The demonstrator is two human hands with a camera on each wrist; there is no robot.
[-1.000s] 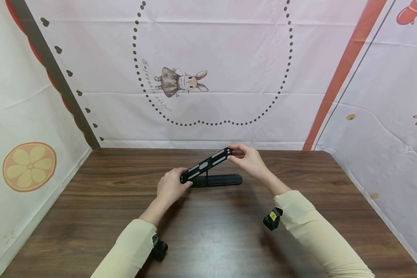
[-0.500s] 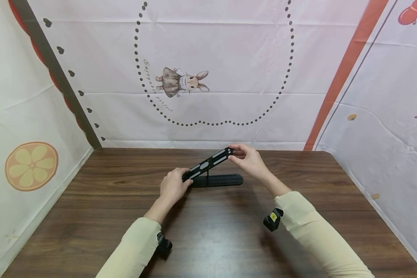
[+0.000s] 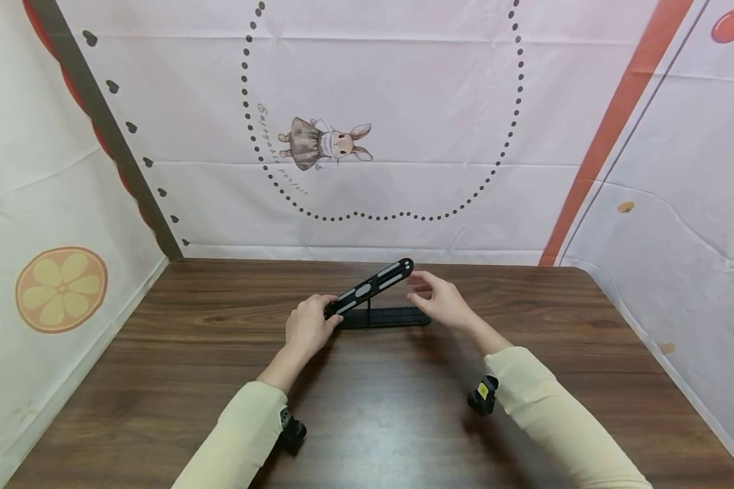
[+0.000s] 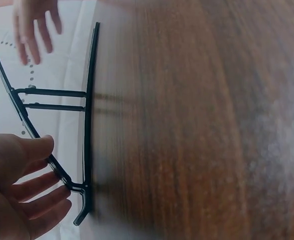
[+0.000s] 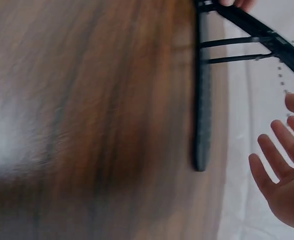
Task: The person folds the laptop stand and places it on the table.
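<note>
A black folding laptop stand (image 3: 370, 288) stands near the table's far edge. Its upper panel (image 3: 399, 270), inlaid with grey pads, slants up to the right above a flat base (image 3: 397, 317) on the tabletop. Thin support legs (image 4: 54, 92) join panel and base in the left wrist view. My left hand (image 3: 308, 326) pinches the panel's low left end between thumb and fingers. My right hand (image 3: 443, 299) is just off the panel's raised right end. Its fingers are spread and hold nothing, as the right hand (image 5: 287, 195) shows in the right wrist view.
The brown wooden table (image 3: 367, 407) is bounded at the back by a printed white cloth (image 3: 404, 136), with similar cloths at both sides. A black wrist camera (image 3: 482, 395) is worn at the right cuff, another wrist camera (image 3: 292, 431) at the left.
My right hand has let go of the panel's raised end and drawn slightly away to the right. The left hand keeps its hold, and the panel stays tilted. The view has shifted slightly.
</note>
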